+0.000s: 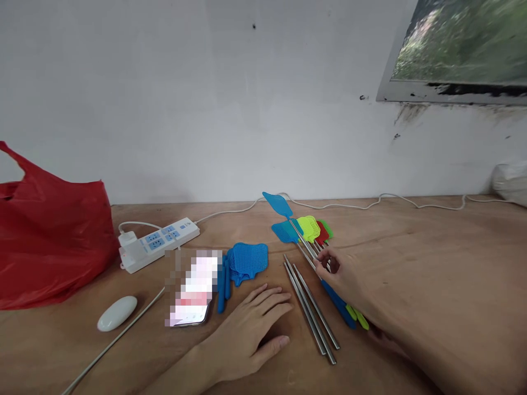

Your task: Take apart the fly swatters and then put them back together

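Note:
My right hand [342,274] pinches the metal rod of a blue fly swatter [278,205], whose head is lifted a little above the others. Beneath that hand lies a row of assembled swatters with blue, yellow-green [308,227], red [323,233] and green heads; the hand and forearm partly hide their rods and handles. My left hand [251,326] rests on the table, fingers spread, holding nothing. Several loose metal rods [310,307] lie between my hands. Just beyond the left fingers are stacked loose blue swatter heads [249,260], beside separate blue handles [223,282].
A phone [195,291] with a lit, blurred screen lies left of the blue handles. Behind it is a white power strip [164,241] with a plugged-in charger. A white mouse [117,314] and a red plastic bag [53,236] occupy the left. A cable runs along the wall.

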